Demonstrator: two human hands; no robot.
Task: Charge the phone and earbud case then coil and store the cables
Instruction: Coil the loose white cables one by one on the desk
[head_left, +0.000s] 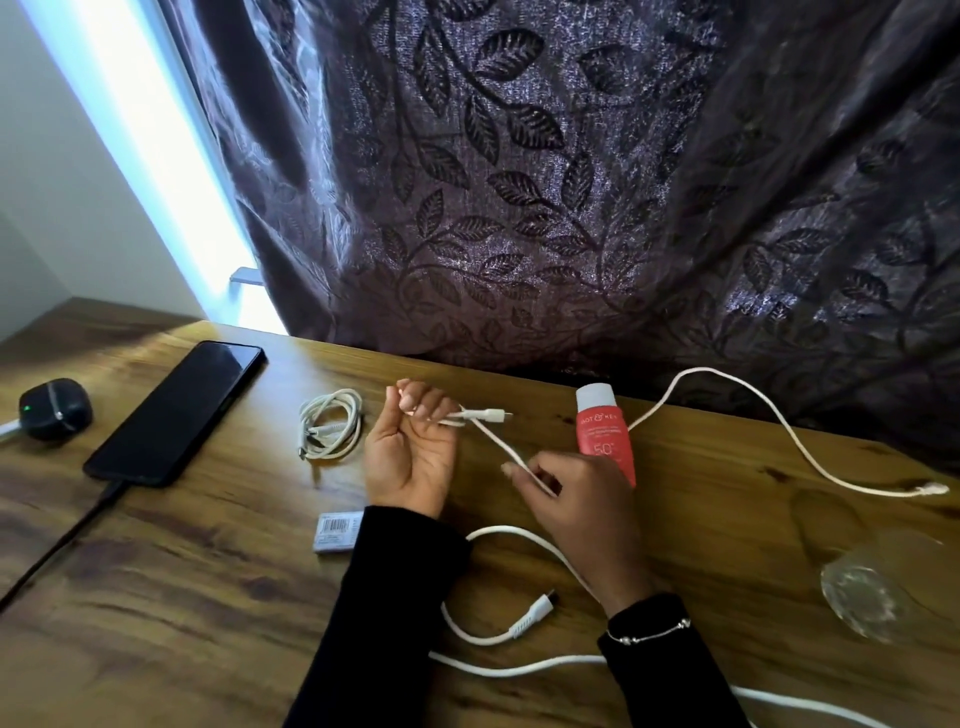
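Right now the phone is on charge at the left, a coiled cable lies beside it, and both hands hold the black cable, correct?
Not quite: the cable in the left hand and right hand is white, not black. The head view shows the black cable plugged into the phone. The coiled cable does lie beside the phone.

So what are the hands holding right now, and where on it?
Both hold one thin white charging cable. The left hand pinches it just behind its connector end; the right hand pinches the cord a little further along.
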